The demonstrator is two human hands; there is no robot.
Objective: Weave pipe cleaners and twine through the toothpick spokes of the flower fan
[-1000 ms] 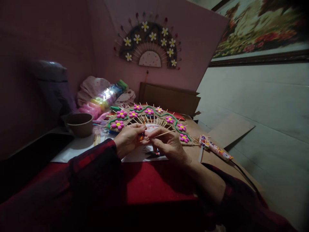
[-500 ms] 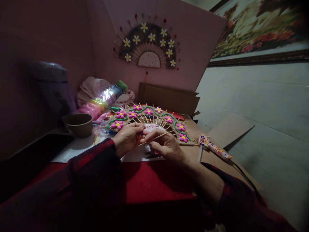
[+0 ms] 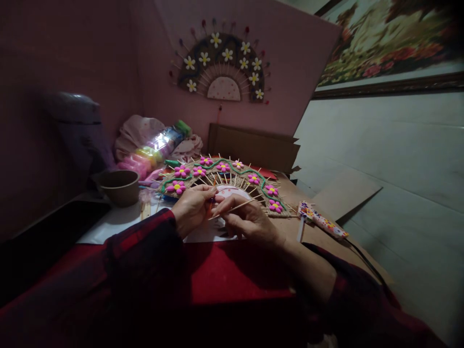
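- Fingertips of the left hand [image 3: 192, 207] look pinched together on an orange strand [image 3: 209, 209]; a loose pinch could let it slip or twist, I'd judge.
- Right-hand fingers are closed round a thin wooden stick [image 3: 237, 208], whose tip points left, just beside the strand. The right hand [image 3: 252, 220] hides part of that meeting, so I can't tell whether they touch. Too hard a push might snap the stick or snag the strand.
- Just beyond both hands sits the flowered fan [image 3: 230, 169], its small sticks poking outward; a careless knuckle could bend one or knock off a pink flower.
- Right of the fan, what seems a glue gun [image 3: 322, 223] lies on brown board, its cord running near the right sleeve [image 3: 358, 290]. An elbow catching that cord could drag it; whether it's hot, I can't say.
- Left, a brown pot [image 3: 120, 191] stands well apart from the fingers.
- Far left, glare covers the plastic pack [image 3: 161, 145]; no brand, label or writing is readable anywhere.
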